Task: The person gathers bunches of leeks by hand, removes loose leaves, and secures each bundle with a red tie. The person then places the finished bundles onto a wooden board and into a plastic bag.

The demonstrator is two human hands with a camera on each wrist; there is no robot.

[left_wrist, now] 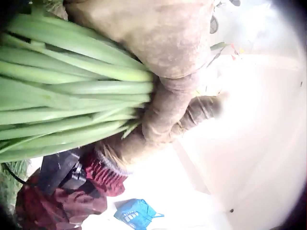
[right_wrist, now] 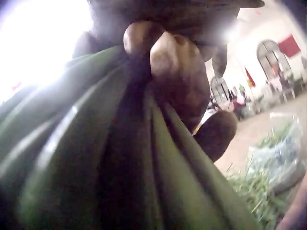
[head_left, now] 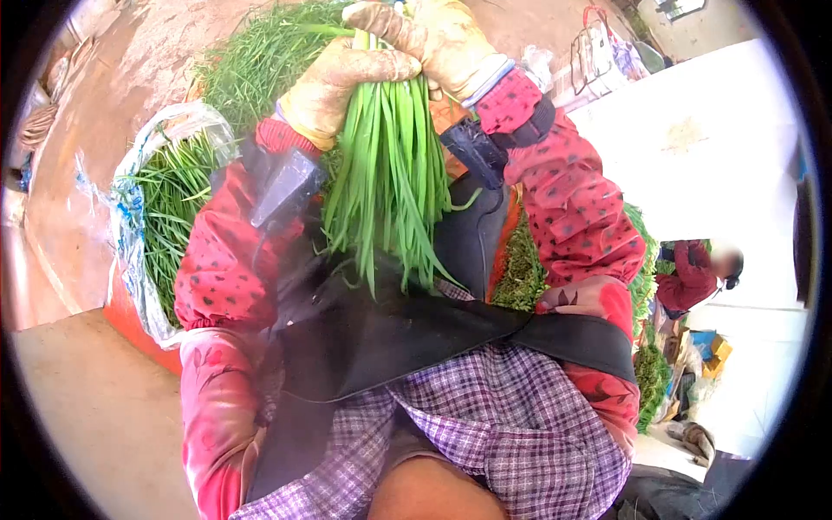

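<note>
Fingers (head_left: pixel 381 65) partly cover the gripped leaves (head_left: pixel 390 165), apparently near a plastic bag (head_left: pixel 130 227).

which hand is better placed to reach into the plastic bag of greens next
Left, probably: the left hand is on the same side as the plastic bag and nearer to it. The right hand is farther away and also grips the green bundle, so it could likely hold that alone.

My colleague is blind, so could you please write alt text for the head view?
Gloved left hand and right hand grip a bunch of long green leaves before a dark apron. A plastic bag of greens stands at left; another person is at right.
</note>
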